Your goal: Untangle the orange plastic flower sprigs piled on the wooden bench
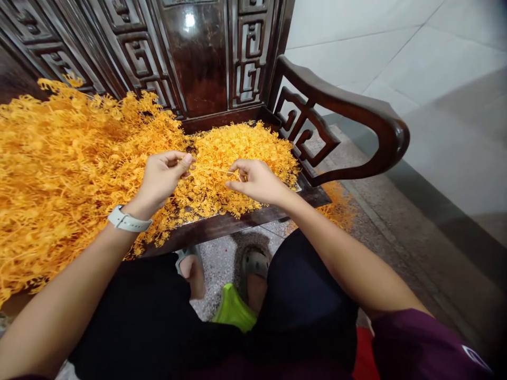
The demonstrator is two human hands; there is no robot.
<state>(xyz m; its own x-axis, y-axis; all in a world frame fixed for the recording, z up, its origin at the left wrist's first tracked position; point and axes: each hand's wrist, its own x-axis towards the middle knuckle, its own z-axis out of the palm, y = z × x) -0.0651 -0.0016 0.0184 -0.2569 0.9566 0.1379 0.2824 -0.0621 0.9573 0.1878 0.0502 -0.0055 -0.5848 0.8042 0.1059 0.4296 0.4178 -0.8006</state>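
Note:
My left hand (164, 175), with a pale watch on its wrist, pinches one end of a thin orange plastic stem (212, 169) between thumb and index finger. The stem stretches across to my right hand (257, 181), whose curled fingers are closed around its other end. Below both hands lies a low heap of small orange plastic sprigs (241, 142) on the bench seat. A much larger, taller pile of branching orange sprigs (79, 158) fills the left side, close beside my left forearm. Exact fingertip contact on the stem is hard to make out.
The dark carved wooden bench has a tall back (198, 63) and a curved armrest (356, 113) at the right. More orange pieces (338, 206) lie on the floor past the seat's end. Something bright green (234, 310) sits between my legs. A pale wall (396, 58) stands beyond.

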